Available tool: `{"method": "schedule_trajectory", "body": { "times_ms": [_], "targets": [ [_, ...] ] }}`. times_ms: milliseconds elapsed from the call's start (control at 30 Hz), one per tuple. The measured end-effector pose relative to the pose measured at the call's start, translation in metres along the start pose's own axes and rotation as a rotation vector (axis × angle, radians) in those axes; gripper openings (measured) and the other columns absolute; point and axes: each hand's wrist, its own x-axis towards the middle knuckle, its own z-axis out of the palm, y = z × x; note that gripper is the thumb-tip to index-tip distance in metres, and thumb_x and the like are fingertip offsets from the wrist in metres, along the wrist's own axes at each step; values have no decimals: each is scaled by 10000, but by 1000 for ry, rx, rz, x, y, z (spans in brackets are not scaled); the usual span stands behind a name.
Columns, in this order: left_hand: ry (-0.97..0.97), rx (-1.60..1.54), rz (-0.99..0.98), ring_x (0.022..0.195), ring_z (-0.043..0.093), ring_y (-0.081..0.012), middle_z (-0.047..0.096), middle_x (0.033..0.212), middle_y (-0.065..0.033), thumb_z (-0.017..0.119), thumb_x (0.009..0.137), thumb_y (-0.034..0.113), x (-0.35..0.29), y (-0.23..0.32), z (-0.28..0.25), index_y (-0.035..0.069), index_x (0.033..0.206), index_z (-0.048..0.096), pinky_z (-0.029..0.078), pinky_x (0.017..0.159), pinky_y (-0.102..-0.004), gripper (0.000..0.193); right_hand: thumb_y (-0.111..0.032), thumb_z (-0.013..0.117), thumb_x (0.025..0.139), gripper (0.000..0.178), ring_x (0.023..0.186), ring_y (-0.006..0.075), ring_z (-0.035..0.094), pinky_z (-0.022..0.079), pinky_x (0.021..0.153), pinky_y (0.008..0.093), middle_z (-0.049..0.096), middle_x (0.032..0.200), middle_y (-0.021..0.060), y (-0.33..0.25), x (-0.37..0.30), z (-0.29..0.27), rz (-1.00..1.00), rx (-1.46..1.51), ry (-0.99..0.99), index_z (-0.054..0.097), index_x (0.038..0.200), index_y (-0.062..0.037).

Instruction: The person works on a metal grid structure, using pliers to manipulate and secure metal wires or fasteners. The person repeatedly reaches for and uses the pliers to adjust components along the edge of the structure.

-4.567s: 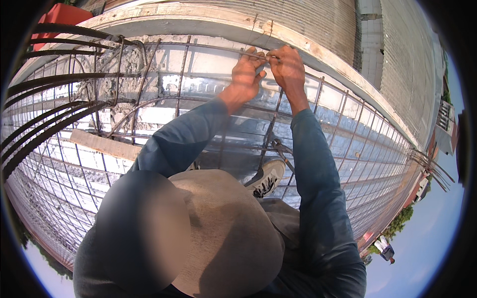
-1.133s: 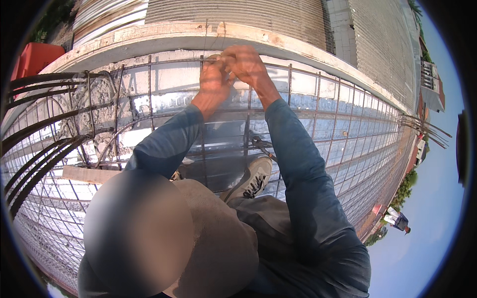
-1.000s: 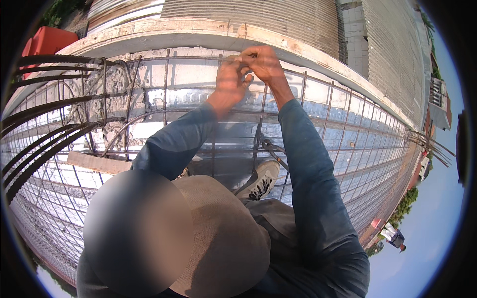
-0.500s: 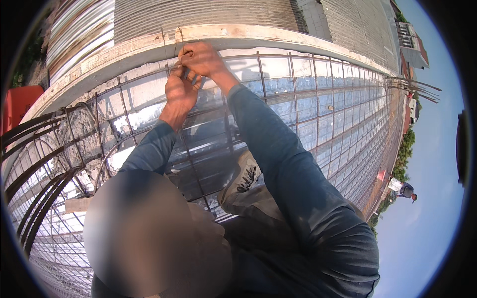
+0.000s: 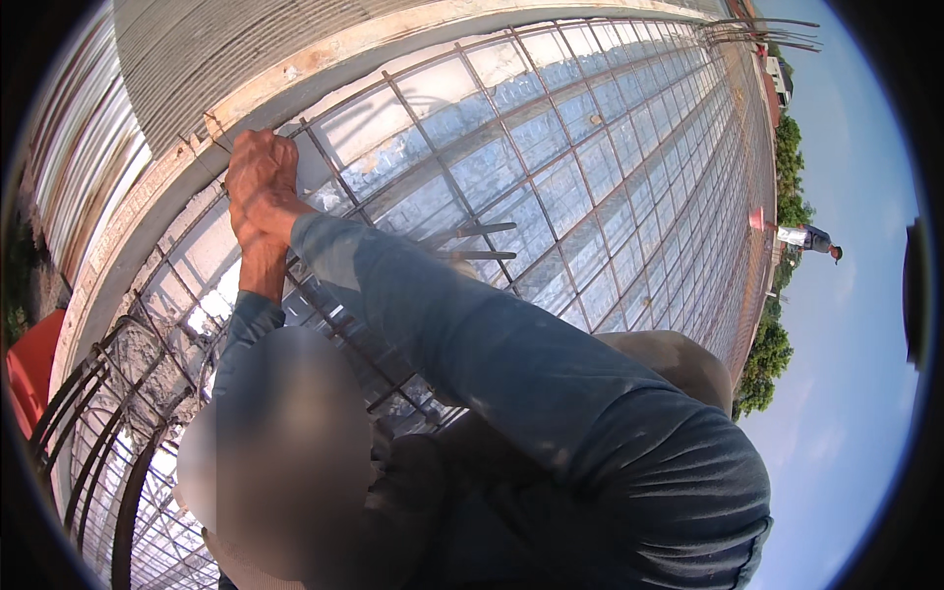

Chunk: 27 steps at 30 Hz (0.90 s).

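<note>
My right hand (image 5: 265,162) is closed in a fist at the near edge of a steel rebar mesh (image 5: 492,108), beside a pale board. Whatever its fingers hold is hidden. Just below it and partly covered by it is my left hand (image 5: 254,234), with its fingers out of sight behind the right. Both hands are at the outer bar of the mesh. A thin wire (image 5: 213,128) sticks up over the board's edge next to my right hand. Two slim tool handles (image 5: 482,230) jut out from beneath my right forearm, above the mesh.
The long pale board (image 5: 324,64) borders the mesh, with corrugated roofing (image 5: 216,49) beyond it. Thick bent rebar (image 5: 128,492) rises at lower left, near a red object (image 5: 34,369). Ribbed metal decking (image 5: 551,177) lies under the mesh. A person (image 5: 816,239) stands far off right.
The view has swung, so hands and board appear further left and lower. My right hand has gone from pinching beside my left to a fist overlapping it. The tool handles have come into view.
</note>
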Motion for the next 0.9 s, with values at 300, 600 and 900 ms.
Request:
{"method": "schedule_trajectory", "body": {
  "times_ms": [300,600,900],
  "targets": [
    [80,64,12,1089,640,-212,664,1278,-50,456,1106,258,-8,9,19,106,1316,613,513,949,-398,303,-206,731,822,206,904,271,783,625,787,368,794,1026,162,52,3,-34,206,1143,-101,824,952,-75],
    [254,153,9,1010,574,-144,596,1287,36,412,1144,234,-26,0,52,196,1332,568,500,919,-413,247,-239,777,915,262,943,219,743,573,857,367,804,1036,122,119,25,-8,-179,1471,-335,827,1114,-77],
    [212,167,23,1083,566,-159,566,1327,32,423,1139,247,-25,-1,39,207,1385,511,466,977,-415,265,-290,679,953,265,923,288,730,561,842,421,774,981,129,95,19,-3,-207,1207,-177,778,1031,-57]
  ]
}}
